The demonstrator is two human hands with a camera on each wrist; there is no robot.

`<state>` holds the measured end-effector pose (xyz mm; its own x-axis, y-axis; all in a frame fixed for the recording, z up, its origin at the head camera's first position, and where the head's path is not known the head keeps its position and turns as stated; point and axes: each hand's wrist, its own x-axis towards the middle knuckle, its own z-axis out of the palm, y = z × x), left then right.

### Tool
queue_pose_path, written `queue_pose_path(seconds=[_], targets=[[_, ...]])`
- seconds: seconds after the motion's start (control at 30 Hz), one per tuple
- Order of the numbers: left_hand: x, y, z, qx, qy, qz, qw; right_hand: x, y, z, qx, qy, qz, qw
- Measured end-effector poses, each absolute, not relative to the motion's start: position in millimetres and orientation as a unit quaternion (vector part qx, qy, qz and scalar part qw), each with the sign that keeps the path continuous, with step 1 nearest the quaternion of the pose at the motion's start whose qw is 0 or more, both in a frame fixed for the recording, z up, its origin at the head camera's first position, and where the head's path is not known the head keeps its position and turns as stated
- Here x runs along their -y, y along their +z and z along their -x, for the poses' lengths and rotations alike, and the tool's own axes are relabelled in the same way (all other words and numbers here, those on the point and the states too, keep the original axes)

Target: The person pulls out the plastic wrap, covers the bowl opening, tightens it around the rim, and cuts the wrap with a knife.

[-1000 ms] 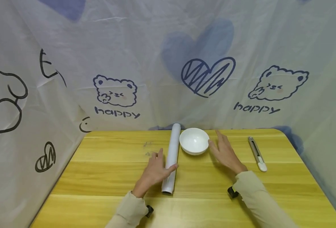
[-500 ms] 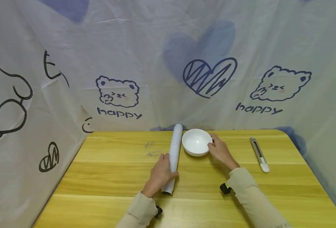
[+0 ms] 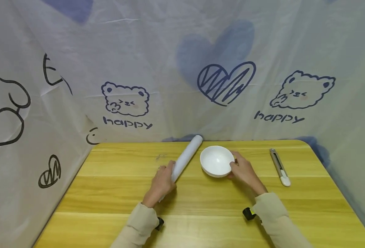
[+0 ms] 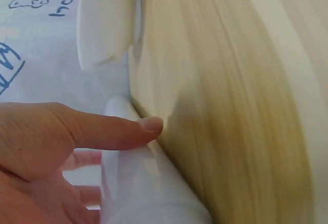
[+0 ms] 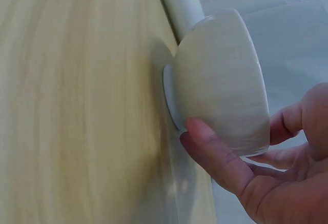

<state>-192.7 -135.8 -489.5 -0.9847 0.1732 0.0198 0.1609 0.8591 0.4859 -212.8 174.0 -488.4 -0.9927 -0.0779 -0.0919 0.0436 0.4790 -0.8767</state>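
Note:
A white roll (image 3: 187,156), apparently rolled-up paper, slants across the middle of the table from the back edge. My left hand (image 3: 163,181) grips its near end; in the left wrist view the thumb lies over the roll (image 4: 146,190) and the other fingers are behind it. Just to the right, my right hand (image 3: 246,174) holds a white bowl (image 3: 217,162) by its right side. In the right wrist view, fingers press on the outside of the bowl (image 5: 220,80) near its foot and at the rim, its base close over the table.
A box cutter (image 3: 280,167) with a grey body and white end lies on the wooden table (image 3: 108,196), right of the right hand. Behind the table and at both sides hangs a pale cloth (image 3: 176,113) with bear and heart drawings.
My left hand has taken hold of the roll and swung its near end to the left. My right hand has gripped the bowl and brought it slightly nearer and to the right.

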Motion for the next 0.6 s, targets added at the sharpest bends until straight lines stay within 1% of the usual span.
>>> queue_pose_path(seconds=[0.2,0.33,0.6], targets=[[142.2,-499.6,207.2,-0.959,0.249,-0.131,-0.023,-171.7,-485.5,199.9,-0.845,-0.528,-0.012,0.081],[141.6,-503.4,217.9,-0.959,0.244,-0.144,-0.026,-171.0,-485.2,194.2,-0.839,-0.536,-0.026,0.089],[141.8,-494.1,227.7,-0.951,0.276,-0.139,0.029,-166.8,-485.3,185.0,-0.82,-0.563,-0.039,0.097]])
